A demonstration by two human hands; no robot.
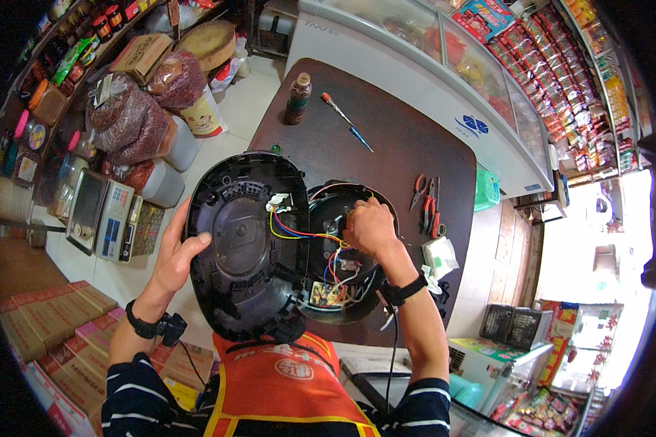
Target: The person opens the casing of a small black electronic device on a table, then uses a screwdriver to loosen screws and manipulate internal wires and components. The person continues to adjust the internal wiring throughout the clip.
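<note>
An opened black appliance lies across the table's near left edge, in two parts joined by wires. My left hand (176,255) grips the left rim of its black plastic shell (244,229), thumb on the inner side, fingers behind. My right hand (372,227) reaches into the rounder black housing (328,207), fingers curled together; what they hold, if anything, is hidden. Red, blue and yellow wires (306,233) run from a white connector (278,203) on the shell into the housing. A small circuit board (325,294) sits at the housing's near end, among loose wires.
On the dark table (401,146) stand a bottle (297,98), a screwdriver (346,121), pliers (418,193) and more red-handled tools (431,207). A white packet (439,256) lies right. A glass-topped freezer (415,80) borders the far side. Left are a scale (100,215) and cartons (51,320).
</note>
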